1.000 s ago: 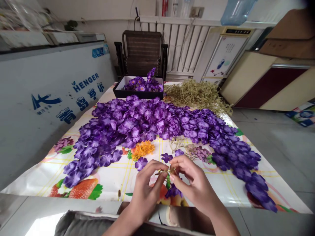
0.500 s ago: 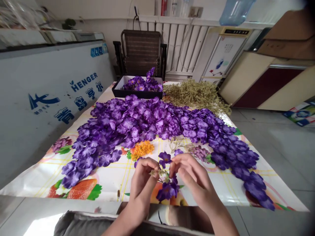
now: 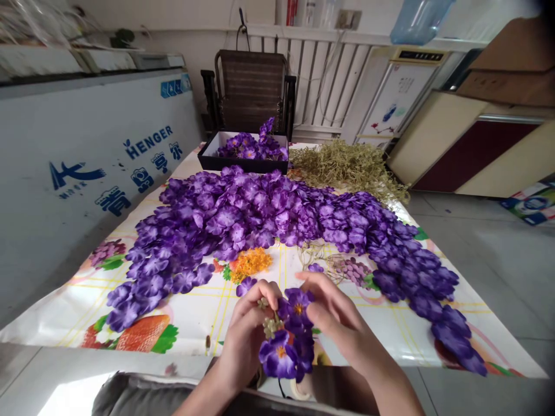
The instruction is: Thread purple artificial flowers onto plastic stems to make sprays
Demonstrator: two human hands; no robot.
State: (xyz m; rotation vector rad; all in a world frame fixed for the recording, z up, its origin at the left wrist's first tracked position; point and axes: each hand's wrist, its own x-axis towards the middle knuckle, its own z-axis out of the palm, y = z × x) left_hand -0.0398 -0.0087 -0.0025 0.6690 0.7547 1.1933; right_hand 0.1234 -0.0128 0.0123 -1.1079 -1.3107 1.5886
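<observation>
My left hand is closed on a sprig of artificial purple flowers with orange centres and pale green buds, held over the table's near edge. The stem is mostly hidden by my fingers. Just right of the blooms is my right hand, thumb and fingers apart; its thumb tip is at the edge of a petal, and whether it touches I cannot tell. Loose purple petals lie beyond my left hand. A small heap of orange flower centres and a few bare stems sit farther in.
A wide arc of purple petals covers the table's middle and sides. Behind it stand a black box holding finished-looking purple flowers and a pile of green stems. A chair is at the far end; a white freezer flanks the left.
The flower sprig has been raised and turned so its blooms face me, bunched closer together. My right hand's fingers have moved off the buds to the right side of the blooms.
</observation>
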